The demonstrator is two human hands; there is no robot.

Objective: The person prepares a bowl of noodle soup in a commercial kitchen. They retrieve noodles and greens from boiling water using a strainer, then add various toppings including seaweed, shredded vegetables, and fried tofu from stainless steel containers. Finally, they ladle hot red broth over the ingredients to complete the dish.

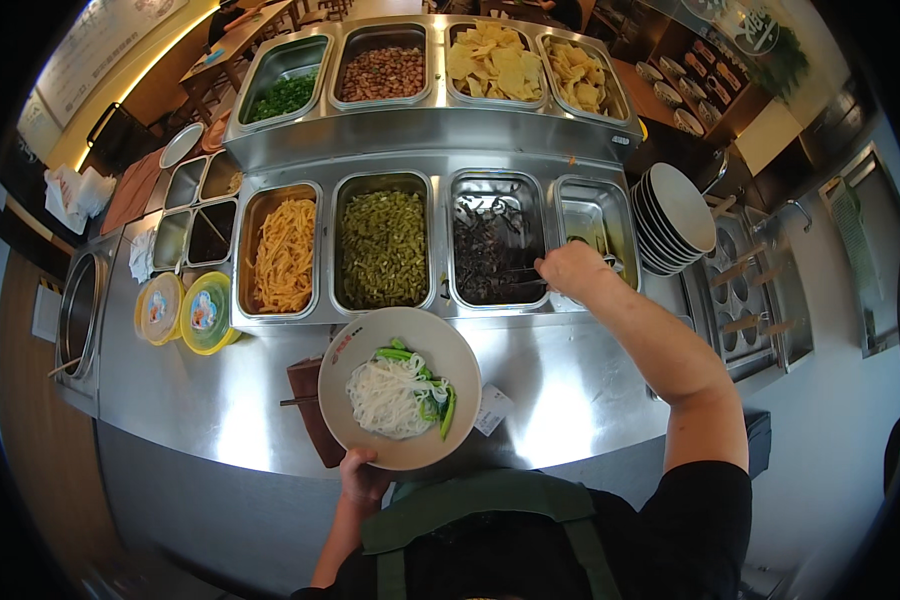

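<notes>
My left hand [364, 474] grips the near rim of a wide bowl [450, 352] that holds white rice noodles [390, 396] and green leafy stalks [448, 411]. My right hand [576, 271] is closed on a metal utensil, probably tongs [529, 276], whose end reaches into a steel pan of dark shredded food [487, 255], perhaps black fungus. To the left of that pan stand one of chopped green vegetable [385, 247] and one of orange-yellow shreds [285, 255]. A steel pan with little in it [577, 206] lies partly behind my right hand.
Chopped greens [283, 97], peanuts [384, 73] and yellow crisps [495, 64] fill pans on the raised shelf. Stacked bowls [679, 210] stand at the right, beside a noodle cooker [742, 292]. Yellow-rimmed tubs [208, 311] sit left. A brown cloth [307, 390] and paper slip [493, 409] lie near the bowl.
</notes>
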